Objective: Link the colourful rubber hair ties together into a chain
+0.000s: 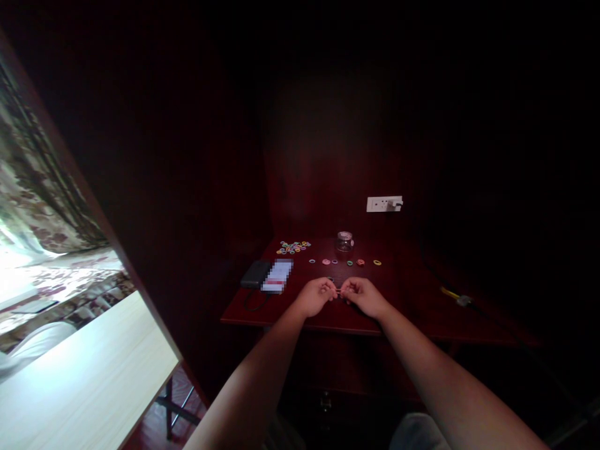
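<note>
Your desk [407,290] looks like smooth, glossy wood; the jar [344,242] at your twelve o'clock is shiny, transparent; at nine, a smooth, wood-grained tabletop [89,375]; at ten, a cloth curtain [51,200].

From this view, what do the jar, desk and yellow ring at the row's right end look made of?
Jar: clear glass or plastic, glossy; see-through with bright highlights, can't tell which.
Desk: probably wood or wood-look laminate, smooth; dark red with a faint sheen.
Yellow ring: possibly rubber or stretch fabric, given its oval loop; too small to judge finish.
</note>
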A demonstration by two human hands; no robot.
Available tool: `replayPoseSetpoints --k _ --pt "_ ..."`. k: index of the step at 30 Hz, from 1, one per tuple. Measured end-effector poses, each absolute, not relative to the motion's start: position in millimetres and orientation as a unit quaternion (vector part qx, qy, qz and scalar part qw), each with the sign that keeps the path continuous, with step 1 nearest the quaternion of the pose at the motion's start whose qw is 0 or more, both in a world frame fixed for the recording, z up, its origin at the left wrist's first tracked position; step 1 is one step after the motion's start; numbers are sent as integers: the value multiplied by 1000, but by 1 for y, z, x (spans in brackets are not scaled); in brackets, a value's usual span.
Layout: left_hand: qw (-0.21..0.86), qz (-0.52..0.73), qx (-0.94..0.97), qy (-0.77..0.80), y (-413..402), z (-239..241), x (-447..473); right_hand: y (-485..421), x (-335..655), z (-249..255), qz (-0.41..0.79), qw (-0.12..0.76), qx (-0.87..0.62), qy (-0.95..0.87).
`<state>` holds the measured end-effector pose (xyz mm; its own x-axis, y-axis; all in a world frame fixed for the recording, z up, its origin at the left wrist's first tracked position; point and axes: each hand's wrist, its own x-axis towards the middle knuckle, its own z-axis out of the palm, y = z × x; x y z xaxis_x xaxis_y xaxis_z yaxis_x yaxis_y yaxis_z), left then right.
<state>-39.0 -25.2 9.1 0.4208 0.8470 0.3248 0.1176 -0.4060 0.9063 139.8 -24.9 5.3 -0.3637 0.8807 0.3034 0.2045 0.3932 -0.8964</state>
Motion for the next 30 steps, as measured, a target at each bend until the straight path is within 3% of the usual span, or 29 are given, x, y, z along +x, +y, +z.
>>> replayPoseSetpoints --k 30 --pt "385 416 739 363 -30 13 -38 -28 139 10 400 424 -370 -723"
